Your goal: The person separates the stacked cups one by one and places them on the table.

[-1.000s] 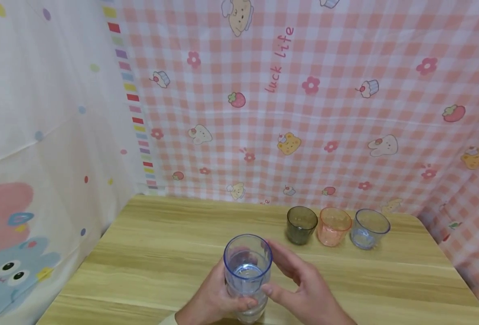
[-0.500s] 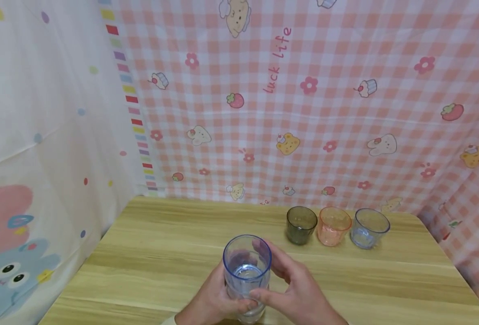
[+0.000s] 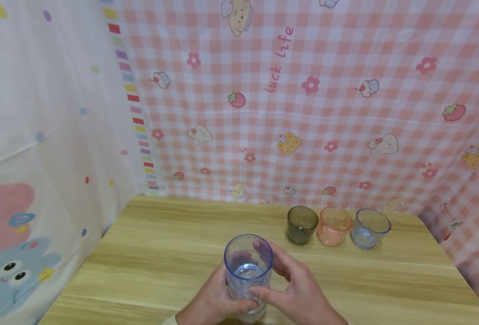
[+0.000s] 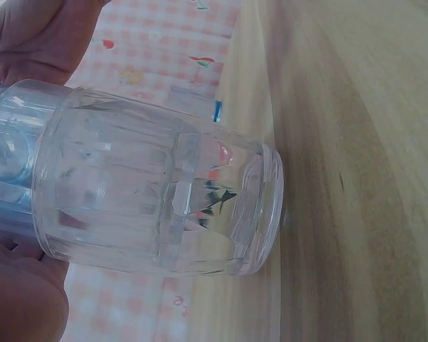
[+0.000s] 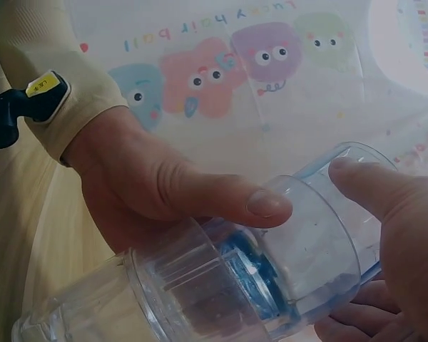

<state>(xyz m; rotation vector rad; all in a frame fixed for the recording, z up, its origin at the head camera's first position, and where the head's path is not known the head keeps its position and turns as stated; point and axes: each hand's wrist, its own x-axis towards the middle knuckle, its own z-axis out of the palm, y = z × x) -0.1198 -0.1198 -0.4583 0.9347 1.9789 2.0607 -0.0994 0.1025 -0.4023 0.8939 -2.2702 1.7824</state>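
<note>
A blue-rimmed transparent cup [image 3: 248, 271] sits upright in the top of clear ribbed plastic cupware [image 4: 114, 185]; whether that is one cup or several nested ones I cannot tell. Its base appears to meet the tabletop in the left wrist view. My left hand [image 3: 211, 293] grips the clear part from the left, thumb [image 5: 260, 203] across the near side. From the right, my right hand [image 3: 302, 289] holds the blue cup, its thumb [image 5: 357, 174] in front and its fingers behind. The fingers behind show only partly, through the plastic.
Near the wooden table's [image 3: 162, 243] back edge stand three short cups in a row: a smoky grey cup [image 3: 302, 225], an orange-pink cup [image 3: 334, 227] and a blue cup [image 3: 370, 229]. A pink checked cloth [image 3: 328, 113] hangs behind, a white printed cloth [image 3: 68, 144] at left.
My right hand has drawn in slightly to the left, its thumb and fingers farther round the blue cup. The left hand and the cups keep their places.
</note>
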